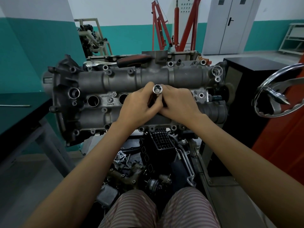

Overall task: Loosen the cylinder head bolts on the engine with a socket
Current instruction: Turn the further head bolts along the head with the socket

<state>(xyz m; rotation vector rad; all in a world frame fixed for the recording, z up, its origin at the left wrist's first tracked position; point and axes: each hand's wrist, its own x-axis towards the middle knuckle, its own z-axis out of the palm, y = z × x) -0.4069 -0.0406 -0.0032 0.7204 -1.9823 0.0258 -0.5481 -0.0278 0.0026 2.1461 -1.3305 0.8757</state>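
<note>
Here, a shiny chrome hexagonal socket (158, 89) is gripped by both the left hand (139, 104) and right hand (178, 102) | held above the grey cast-metal cylinder head (115, 79) | a red-and-black-handled ratchet (118, 62) is laid along its far edge.

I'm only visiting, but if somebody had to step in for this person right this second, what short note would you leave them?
Left hand and right hand: both grip one dark-handled tool above the middle of the engine, with the socket on its tip, open end facing up toward the camera.
Socket is not on any bolt yet.
A ratchet with a red and black grip lies on the far edge of the engine, untouched.
Done: socket apparently fitted to the tool. Whether any bolt is already loose cannot be told.
Left: seat the socket on a head bolt and loosen each one.
</note>
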